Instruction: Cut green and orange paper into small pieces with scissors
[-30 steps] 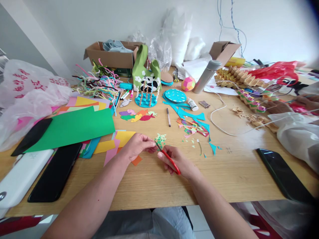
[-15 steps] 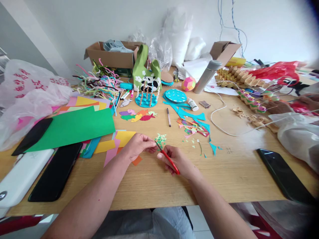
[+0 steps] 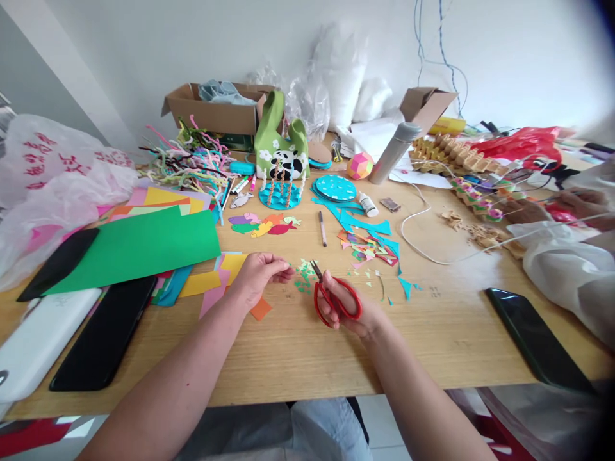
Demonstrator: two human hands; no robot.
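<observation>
Red-handled scissors (image 3: 337,304) are in my right hand (image 3: 353,314), with the handle loops around my fingers and the blades pointing up and slightly left, a little apart. My left hand (image 3: 262,275) is closed in a pinch to the left of the blades. Whatever is between its fingertips is too small to make out. Between and just beyond the two hands lies a small heap of green paper bits (image 3: 305,275). Yellow, pink and orange paper pieces (image 3: 261,309) lie partly under my left wrist.
Paper fish (image 3: 262,225), a pen (image 3: 322,229) and coloured scraps (image 3: 368,246) lie beyond my hands. Green sheets (image 3: 144,246) and a black phone (image 3: 103,336) are at left, another phone (image 3: 535,339) at right. A white cable (image 3: 408,240) curves near another person's hands (image 3: 579,203).
My right hand has turned and drawn the scissors back to the right, away from my left hand, so both loops now show. My left hand has shifted slightly left, still pinched.
</observation>
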